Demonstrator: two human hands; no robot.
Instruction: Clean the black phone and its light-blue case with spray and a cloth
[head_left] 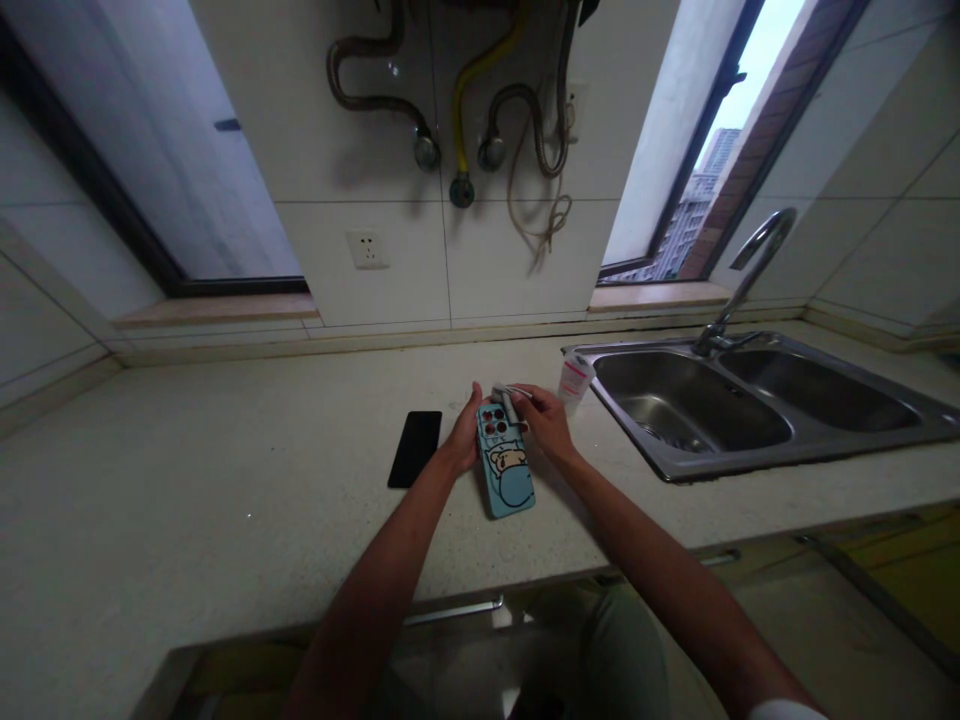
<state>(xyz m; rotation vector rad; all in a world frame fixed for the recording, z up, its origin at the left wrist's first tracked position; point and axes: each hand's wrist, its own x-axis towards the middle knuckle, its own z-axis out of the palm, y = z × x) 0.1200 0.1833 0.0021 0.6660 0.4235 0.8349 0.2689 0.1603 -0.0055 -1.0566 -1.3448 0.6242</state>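
Note:
A light blue phone case [510,475] with a cartoon animal print is held up over the counter, its camera holes toward the top. My left hand [465,436] grips its left edge, thumb up along the side. At the upper right corner, my right hand [544,418] pinches a crumpled, whitish wipe or tissue [504,397] against the case. Whether a phone sits inside the case I cannot tell. Left of my left hand, a flat black phone-shaped slab [415,449] lies on the counter.
A clear cup with red marking [575,376] stands beyond my right hand, by the double steel sink [679,468] with its tall tap [757,250]. The pale counter [225,480] meets a tiled wall with a socket [367,250] and hoses. Drawer handles [454,611] line the front edge.

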